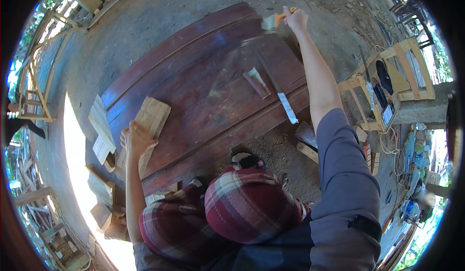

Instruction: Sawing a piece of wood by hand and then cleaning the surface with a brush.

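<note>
My right hand (295, 18) grips a paintbrush (280, 19) with an orange handle, its blurred bristles over the far right end of a large reddish-brown wooden panel (191, 70). My left hand (138, 138) is closed on a pale wooden board (154, 111) at the panel's left. A curved strip (256, 82), perhaps worn sandpaper, lies on the panel beside a long thin dark tool with a whitish section (288, 107). More pale boards (99, 126) stand or lie at the left edge. My knees, in red plaid trousers, are at the panel's near side.
A wooden frame stand (407, 70) with tools sits at the right, with cords and plastic bottles (411, 159) below. Dark chairs are at top right. Timber frames (38, 92) and scrap wood line the left, where part of a person's dark-clothed leg shows. Dusty floor (179, 0) surrounds the panel.
</note>
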Action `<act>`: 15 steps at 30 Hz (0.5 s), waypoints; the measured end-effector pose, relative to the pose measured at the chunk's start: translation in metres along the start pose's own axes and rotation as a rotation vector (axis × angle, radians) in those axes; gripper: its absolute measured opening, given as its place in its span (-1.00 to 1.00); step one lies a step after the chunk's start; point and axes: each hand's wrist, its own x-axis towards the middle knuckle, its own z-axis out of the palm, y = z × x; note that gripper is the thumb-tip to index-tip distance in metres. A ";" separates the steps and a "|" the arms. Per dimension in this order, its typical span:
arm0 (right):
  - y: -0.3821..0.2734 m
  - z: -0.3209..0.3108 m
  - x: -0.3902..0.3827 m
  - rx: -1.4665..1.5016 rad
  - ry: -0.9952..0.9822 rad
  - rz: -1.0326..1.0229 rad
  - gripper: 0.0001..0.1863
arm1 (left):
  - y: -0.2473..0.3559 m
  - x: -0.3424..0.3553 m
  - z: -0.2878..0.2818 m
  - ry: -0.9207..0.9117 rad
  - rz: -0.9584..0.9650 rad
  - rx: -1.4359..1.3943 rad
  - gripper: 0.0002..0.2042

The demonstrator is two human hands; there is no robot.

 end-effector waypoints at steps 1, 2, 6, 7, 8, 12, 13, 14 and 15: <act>-0.011 0.004 -0.001 0.007 0.002 -0.001 -0.58 | -0.009 0.002 0.003 0.007 -0.001 0.003 0.10; -0.034 0.016 -0.011 -0.072 0.051 -0.173 -0.61 | -0.028 0.001 0.005 0.015 0.011 0.031 0.11; -0.129 0.067 -0.057 0.154 -0.100 -0.420 -0.62 | -0.053 -0.008 0.009 0.043 0.041 0.049 0.13; -0.143 0.080 -0.064 0.232 -0.317 -0.329 -0.62 | -0.053 -0.007 0.011 0.039 0.046 0.038 0.13; -0.152 0.084 -0.081 0.343 -0.419 -0.288 -0.64 | -0.051 -0.007 0.012 0.037 0.046 0.042 0.13; -0.096 0.097 -0.051 0.546 -0.188 -0.085 -0.68 | -0.034 -0.010 0.010 0.026 0.049 0.004 0.12; -0.073 0.074 -0.042 0.093 -0.101 -0.147 -0.69 | -0.038 -0.013 0.009 0.032 0.039 -0.003 0.13; -0.038 0.055 -0.023 0.463 0.046 0.042 -0.64 | -0.034 -0.012 0.011 0.030 0.045 -0.019 0.13; -0.005 0.023 0.002 0.200 0.023 0.090 -0.63 | -0.031 -0.009 0.014 0.040 0.066 -0.006 0.13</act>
